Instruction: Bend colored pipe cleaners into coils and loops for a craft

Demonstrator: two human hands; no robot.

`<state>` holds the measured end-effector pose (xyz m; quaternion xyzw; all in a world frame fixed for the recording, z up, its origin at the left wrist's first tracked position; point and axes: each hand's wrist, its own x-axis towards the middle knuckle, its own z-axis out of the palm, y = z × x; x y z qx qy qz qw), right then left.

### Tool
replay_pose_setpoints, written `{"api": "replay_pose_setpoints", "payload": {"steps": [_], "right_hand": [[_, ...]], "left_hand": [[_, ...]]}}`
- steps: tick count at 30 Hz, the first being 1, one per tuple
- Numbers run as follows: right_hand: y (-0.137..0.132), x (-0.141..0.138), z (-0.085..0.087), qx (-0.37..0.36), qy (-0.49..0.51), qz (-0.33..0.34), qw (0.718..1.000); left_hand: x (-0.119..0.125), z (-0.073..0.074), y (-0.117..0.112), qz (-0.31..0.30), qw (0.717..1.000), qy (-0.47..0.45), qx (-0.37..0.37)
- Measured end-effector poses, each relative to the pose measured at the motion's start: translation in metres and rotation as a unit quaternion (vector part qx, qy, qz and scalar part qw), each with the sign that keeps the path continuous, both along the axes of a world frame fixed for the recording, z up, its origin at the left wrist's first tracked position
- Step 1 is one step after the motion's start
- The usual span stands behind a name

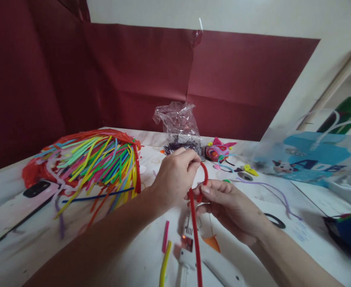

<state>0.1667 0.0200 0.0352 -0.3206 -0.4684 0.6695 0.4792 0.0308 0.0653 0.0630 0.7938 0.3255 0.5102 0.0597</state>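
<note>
My left hand [175, 175] is closed in a pinch on the upper end of a red pipe cleaner [195, 227], bending it into a loop. My right hand [226, 207] is also closed on it, gripping just below the bend. The rest of the red stem hangs down toward me over the white table [20, 247]. Under my hands lie a white glue gun [190, 251], a pink stem piece [165, 236] and a yellow stem piece [165, 264].
A big heap of many-coloured pipe cleaners [97, 167] lies at the left beside a phone [28, 195]. A clear plastic bag [180, 127], a pink craft figure [219, 150], a purple stem [271, 191], a black ring [275, 220] and a printed plastic bag [307, 159] lie farther back and right.
</note>
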Motion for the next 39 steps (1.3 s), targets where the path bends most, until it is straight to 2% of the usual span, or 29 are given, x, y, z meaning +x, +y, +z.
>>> {"api": "replay_pose_setpoints", "payload": {"steps": [12, 16, 22, 33, 39], "right_hand": [[0.000, -0.004, -0.001, -0.022, 0.026, 0.001, 0.999], [-0.001, -0.005, -0.002, -0.021, 0.043, -0.017, 0.999], [-0.002, -0.008, -0.004, -0.026, 0.057, -0.002, 0.998], [-0.002, -0.012, -0.006, -0.040, 0.089, -0.051, 0.994], [-0.004, -0.012, -0.004, -0.045, 0.065, -0.020, 0.997]], "left_hand": [[0.003, -0.002, -0.002, 0.011, 1.000, 0.003, 0.029], [0.005, -0.005, -0.004, 0.013, 0.999, -0.016, 0.030], [0.007, -0.007, -0.005, 0.009, 0.999, -0.022, 0.021], [0.008, -0.008, -0.004, -0.002, 0.999, -0.052, -0.005], [0.009, -0.009, -0.005, 0.004, 0.998, -0.058, 0.001]]}}
